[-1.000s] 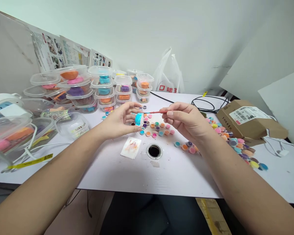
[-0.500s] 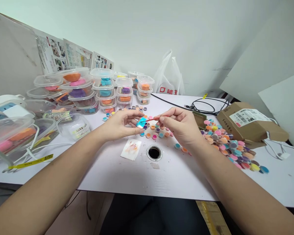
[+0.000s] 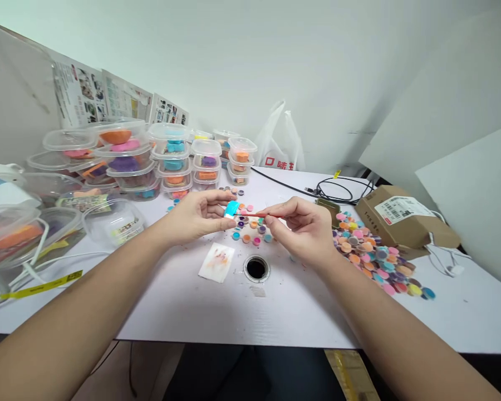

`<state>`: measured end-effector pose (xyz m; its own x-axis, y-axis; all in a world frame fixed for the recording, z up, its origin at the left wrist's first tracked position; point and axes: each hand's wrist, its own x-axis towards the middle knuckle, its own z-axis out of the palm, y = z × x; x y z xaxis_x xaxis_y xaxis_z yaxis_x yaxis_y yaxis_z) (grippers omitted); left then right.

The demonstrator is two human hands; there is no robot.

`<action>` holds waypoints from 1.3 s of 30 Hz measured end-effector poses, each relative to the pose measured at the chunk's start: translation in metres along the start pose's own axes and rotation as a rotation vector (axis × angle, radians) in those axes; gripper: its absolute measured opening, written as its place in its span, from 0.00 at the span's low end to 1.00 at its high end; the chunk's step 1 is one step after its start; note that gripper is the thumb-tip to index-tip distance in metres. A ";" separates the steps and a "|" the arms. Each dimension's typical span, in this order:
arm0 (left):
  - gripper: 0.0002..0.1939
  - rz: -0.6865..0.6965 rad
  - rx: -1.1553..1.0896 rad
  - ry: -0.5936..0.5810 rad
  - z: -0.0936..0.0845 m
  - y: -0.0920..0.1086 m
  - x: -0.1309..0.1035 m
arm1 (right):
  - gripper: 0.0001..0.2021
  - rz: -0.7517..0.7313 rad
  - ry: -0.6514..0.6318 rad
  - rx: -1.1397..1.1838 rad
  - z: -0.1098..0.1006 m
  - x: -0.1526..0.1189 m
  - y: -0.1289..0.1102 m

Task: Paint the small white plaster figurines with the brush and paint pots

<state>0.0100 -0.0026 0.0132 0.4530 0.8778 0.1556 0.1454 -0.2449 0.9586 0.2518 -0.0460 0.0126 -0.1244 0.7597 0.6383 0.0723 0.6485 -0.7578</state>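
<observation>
Between the fingers and thumb of my left hand is a small blue-and-white piece, whose exact kind I cannot make out. My right hand pinches a thin red-handled paintbrush that points left. Its tip meets the lower white part of the piece. Below my hands, a paint-stained tissue lies on the white table beside a round cable hole. Several small paint pots of many colours are spread just behind and beneath the piece.
Stacked clear plastic boxes with coloured shapes fill the back left. A heap of paint pots lies at right, before an opened cardboard box. A white plastic bag and a coiled black cable are at the back.
The view has shifted slightly, moving the scene left and down. The blue-and-white piece has turned in my left hand, and the brush tip has gone from its blue face to its lower white part.
</observation>
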 end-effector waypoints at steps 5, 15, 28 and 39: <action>0.34 0.011 -0.008 -0.005 0.000 0.000 0.000 | 0.02 0.021 -0.018 -0.014 0.004 0.000 0.003; 0.33 0.003 -0.004 -0.009 -0.001 -0.001 0.001 | 0.03 0.028 -0.010 0.025 -0.005 0.003 0.001; 0.34 0.036 0.129 -0.003 -0.003 0.000 0.000 | 0.04 0.156 0.087 0.085 -0.006 0.007 -0.008; 0.32 0.100 0.338 -0.094 -0.003 0.002 -0.004 | 0.08 0.385 0.092 0.378 -0.009 0.011 -0.004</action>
<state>0.0055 -0.0050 0.0153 0.5564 0.8046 0.2073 0.3716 -0.4641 0.8041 0.2595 -0.0397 0.0238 -0.0706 0.9509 0.3014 -0.2669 0.2731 -0.9242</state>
